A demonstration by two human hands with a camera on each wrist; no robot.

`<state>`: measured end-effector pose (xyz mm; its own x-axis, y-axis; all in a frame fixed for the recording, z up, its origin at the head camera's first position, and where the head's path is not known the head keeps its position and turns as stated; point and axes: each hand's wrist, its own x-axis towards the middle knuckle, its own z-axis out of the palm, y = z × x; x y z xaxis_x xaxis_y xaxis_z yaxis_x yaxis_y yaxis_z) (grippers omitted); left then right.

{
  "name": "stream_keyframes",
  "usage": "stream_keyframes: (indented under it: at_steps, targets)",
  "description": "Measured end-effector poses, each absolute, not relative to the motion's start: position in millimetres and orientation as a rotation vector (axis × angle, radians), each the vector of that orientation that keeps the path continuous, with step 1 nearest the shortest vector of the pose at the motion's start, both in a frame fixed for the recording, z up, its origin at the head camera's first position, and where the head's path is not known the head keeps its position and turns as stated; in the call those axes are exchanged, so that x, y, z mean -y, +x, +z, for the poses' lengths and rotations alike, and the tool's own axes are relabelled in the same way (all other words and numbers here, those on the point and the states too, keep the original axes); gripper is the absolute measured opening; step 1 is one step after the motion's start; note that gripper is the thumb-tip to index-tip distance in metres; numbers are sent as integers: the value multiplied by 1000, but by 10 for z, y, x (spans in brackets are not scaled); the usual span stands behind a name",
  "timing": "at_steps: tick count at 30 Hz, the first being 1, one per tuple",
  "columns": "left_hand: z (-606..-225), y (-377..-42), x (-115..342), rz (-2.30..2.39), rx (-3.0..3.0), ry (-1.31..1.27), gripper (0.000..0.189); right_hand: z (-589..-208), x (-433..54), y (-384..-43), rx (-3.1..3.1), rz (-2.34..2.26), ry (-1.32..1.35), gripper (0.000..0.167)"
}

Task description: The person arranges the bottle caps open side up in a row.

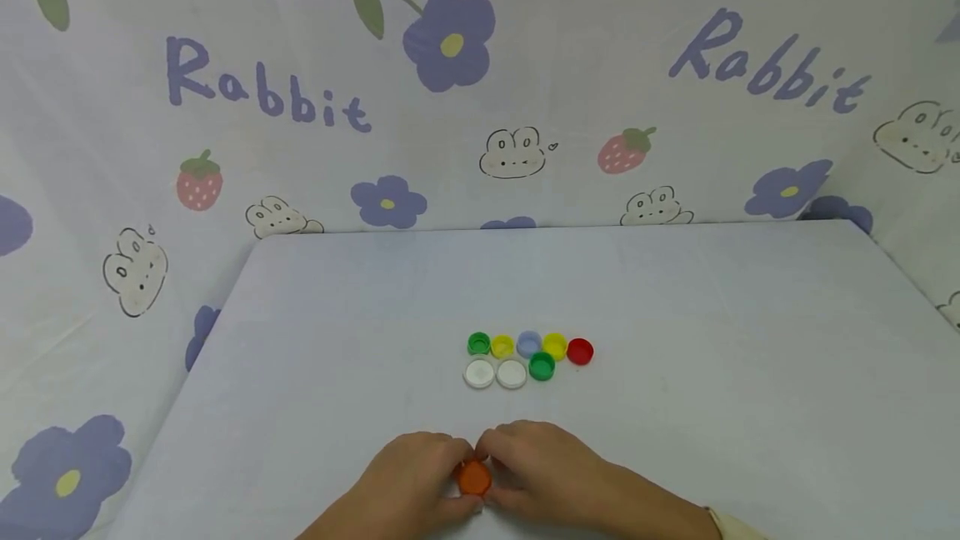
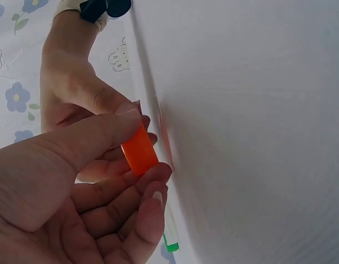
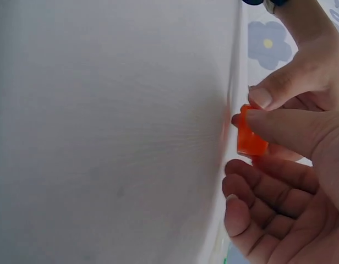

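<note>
Between my two hands, close to the near edge of the table in the head view, is an orange bottle cap (image 1: pixel 474 479). My left hand (image 1: pixel 411 477) pinches it from the left with thumb and fingers. From the other side my right hand (image 1: pixel 551 473) pinches it too, its thumb lying against the cap. In the left wrist view the side of the orange cap (image 2: pixel 140 151) shows between the fingertips. The right wrist view has the cap (image 3: pixel 252 135) just above the white surface, partly covered by a thumb.
Beyond the hands, several caps lie in two rows: a green cap (image 1: pixel 479 343), yellow caps (image 1: pixel 555 346), a light blue cap (image 1: pixel 529 344), a red cap (image 1: pixel 580 351), white caps (image 1: pixel 479 372) and another green cap (image 1: pixel 542 366). A patterned cloth (image 1: pixel 570 65) hangs behind the white table (image 1: pixel 315 357).
</note>
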<state>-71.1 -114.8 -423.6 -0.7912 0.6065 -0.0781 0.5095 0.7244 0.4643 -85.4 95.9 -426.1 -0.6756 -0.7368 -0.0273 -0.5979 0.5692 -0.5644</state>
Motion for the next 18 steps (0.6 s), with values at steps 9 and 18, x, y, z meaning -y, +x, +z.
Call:
stream_keyframes:
  at_steps: [9, 18]
  targets:
    - [-4209, -720, 1127, 781, -2619, 835, 20, -4277, -1091, -820, -2567, -840, -1350, 23]
    - [-4169, -741, 1086, 857, -2577, 778, 31, -4264, -1168, -816, -2560, -893, -1189, 25]
